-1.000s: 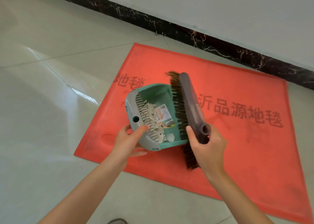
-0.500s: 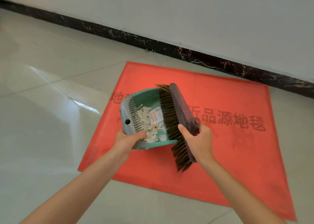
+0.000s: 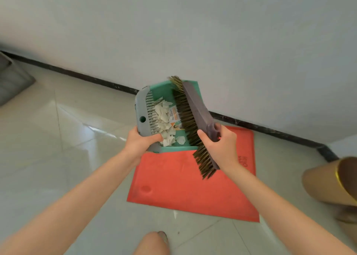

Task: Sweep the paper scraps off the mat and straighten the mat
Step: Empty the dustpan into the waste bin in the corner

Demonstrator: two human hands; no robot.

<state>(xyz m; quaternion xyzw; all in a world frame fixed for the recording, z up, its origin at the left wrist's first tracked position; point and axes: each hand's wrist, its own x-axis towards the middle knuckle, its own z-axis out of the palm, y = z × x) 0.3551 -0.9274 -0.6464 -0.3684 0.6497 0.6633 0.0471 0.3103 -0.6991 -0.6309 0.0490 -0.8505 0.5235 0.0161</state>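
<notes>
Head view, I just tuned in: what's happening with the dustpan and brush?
A person holds a green dustpan in the left hand and a brush in the right hand, both lifted above the red mat. The white paper scraps lie inside the pan, the bristles resting against its open side. No scraps show on the visible part of the mat, which lies askew to the wall.

Red mat [image 3: 185, 185], teal dustpan [image 3: 164, 88], white scraps [image 3: 164, 117], purple brush [image 3: 197, 107]
</notes>
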